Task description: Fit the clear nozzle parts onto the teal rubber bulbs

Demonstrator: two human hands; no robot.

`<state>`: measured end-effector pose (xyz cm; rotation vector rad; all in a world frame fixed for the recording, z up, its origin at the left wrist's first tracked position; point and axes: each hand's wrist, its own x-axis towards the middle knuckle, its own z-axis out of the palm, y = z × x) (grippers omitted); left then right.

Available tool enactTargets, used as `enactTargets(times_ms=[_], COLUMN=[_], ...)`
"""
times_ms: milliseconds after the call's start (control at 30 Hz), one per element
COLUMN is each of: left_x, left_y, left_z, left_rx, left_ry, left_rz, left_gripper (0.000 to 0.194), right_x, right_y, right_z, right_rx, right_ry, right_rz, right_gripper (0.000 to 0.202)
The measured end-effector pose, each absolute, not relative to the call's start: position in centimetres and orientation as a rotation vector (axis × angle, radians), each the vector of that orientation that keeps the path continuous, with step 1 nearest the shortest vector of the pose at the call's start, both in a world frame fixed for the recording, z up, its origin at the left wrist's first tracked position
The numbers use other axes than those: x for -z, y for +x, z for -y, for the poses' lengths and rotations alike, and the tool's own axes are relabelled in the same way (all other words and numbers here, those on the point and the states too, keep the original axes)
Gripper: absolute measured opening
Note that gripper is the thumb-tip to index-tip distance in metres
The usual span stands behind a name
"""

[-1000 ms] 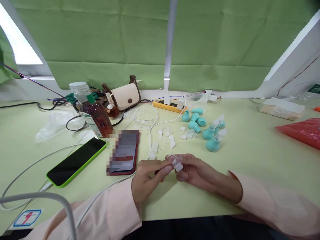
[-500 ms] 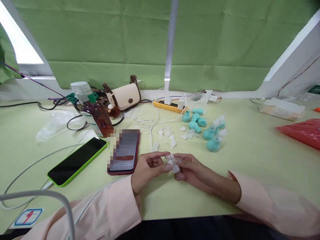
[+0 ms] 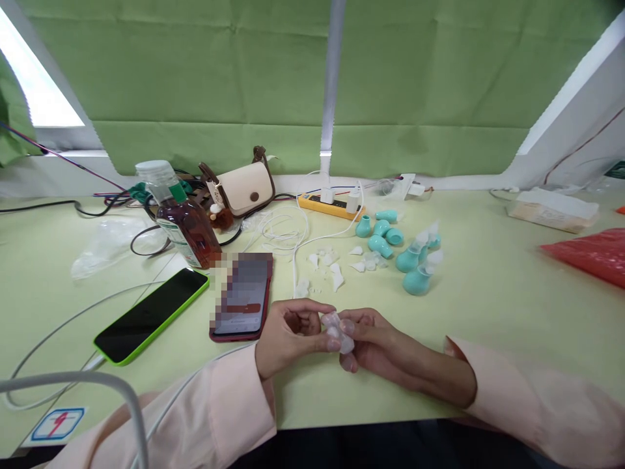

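Note:
A small translucent whitish plastic piece (image 3: 336,331) is pinched between both hands, above the table near its front edge. My left hand (image 3: 295,329) has its thumb and index finger closed on the piece's left side. From the right, my right hand (image 3: 378,339) grips the same piece between thumb and fingers. The fingertips hide part of it. Beyond the hands lie several loose white and clear bits (image 3: 336,277). Farther right stand turquoise bulb-shaped parts (image 3: 417,281), a few with clear pieces sticking out of their tops.
Left of my hands lie a phone in a red case (image 3: 239,306) and a green-edged phone (image 3: 151,316). Behind them are a bottle of dark red liquid (image 3: 188,228) and a cream bag (image 3: 247,189). A yellow power strip (image 3: 317,207) sits at the back; a red bag (image 3: 590,254) lies right.
Both hands keep hold of the plastic piece. It has shifted slightly down and toward me, and its tilt has changed a little between the fingers.

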<state>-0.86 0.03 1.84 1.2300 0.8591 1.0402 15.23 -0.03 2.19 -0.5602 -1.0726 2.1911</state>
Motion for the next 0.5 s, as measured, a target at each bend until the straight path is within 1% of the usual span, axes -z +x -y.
enactTargets(times_ms=[100, 167, 267, 400, 500], left_x=[-1.8, -1.8, -2.2, -2.9, -3.1], left_y=[-0.9, -0.9, -1.0, -1.1, -1.1], left_z=[0.0, 0.1, 0.2, 0.4, 0.4], left_rx=[-1.033, -1.014, -0.967, -0.856, -0.841], left_ry=[1.204, 1.170, 1.151, 1.187, 1.182], left_rz=[-0.818, -0.787, -0.756, -0.765, -0.779], left_gripper=[0.048, 0.048, 0.042, 0.028, 0.020], right_x=[-2.7, -2.9, -2.8, -2.0, -1.7], right_y=[15.1, 15.1, 15.2, 15.2, 15.2], right_z=[0.1, 0.0, -0.2, -0.2, -0.5], right_rx=[-2.226, -2.225, -2.220, -2.165, -2.090], right_ry=[-0.544, -0.551, -0.566, -0.585, -0.618], right_rz=[1.063, 1.033, 0.990, 1.042, 1.196], right_gripper=[0.015, 0.013, 0.012, 0.021, 0.027])
